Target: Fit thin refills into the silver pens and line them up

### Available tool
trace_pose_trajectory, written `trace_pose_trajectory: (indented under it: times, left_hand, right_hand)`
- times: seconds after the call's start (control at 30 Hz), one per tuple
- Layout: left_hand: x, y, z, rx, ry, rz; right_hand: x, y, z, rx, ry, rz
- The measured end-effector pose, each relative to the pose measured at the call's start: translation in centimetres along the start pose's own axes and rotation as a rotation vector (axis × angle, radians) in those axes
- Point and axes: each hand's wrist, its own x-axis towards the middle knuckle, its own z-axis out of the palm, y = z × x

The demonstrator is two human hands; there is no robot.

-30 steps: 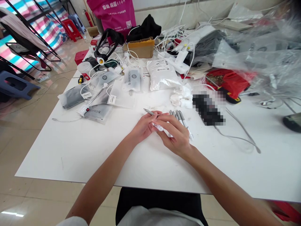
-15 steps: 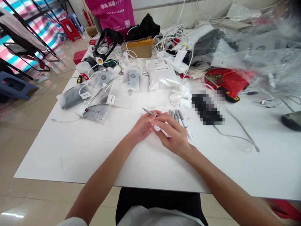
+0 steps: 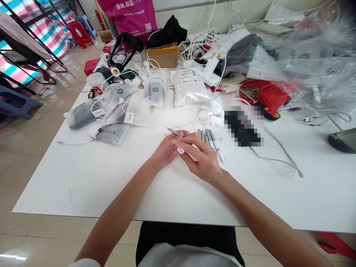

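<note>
A slim grey pen with a white end (image 3: 174, 131) lies across my fingers, its pointed grey tip aimed up and to the left. My left hand (image 3: 164, 151) and my right hand (image 3: 200, 158) meet around it, fingers closed on its barrel, which they largely hide. Just right of my right fingers, several similar grey pens (image 3: 210, 141) lie side by side on the white table (image 3: 69, 178). Their lower parts point toward my right wrist.
Sealed pouches (image 3: 111, 122), a white foil bag (image 3: 187, 88) and crumpled tissue (image 3: 211, 115) lie beyond my hands. Further back are tangled white cables, a cardboard box (image 3: 162, 55) and clear plastic sheeting (image 3: 303, 63). A pixelated patch (image 3: 241, 126) covers something to the right.
My hands and the pen stay nearly the same, with the white end slightly more hidden. The whole scene has drifted slightly left and up in view as my head moves.
</note>
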Motion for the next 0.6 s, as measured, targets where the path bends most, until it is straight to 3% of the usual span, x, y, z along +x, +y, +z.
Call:
trace_pose_trajectory:
  times: [0.6]
  left_hand:
    - [-0.11, 0.21, 0.54, 0.034, 0.036, 0.009]
  right_hand:
    - [0.1, -0.28, 0.03, -0.023, -0.051, -0.001]
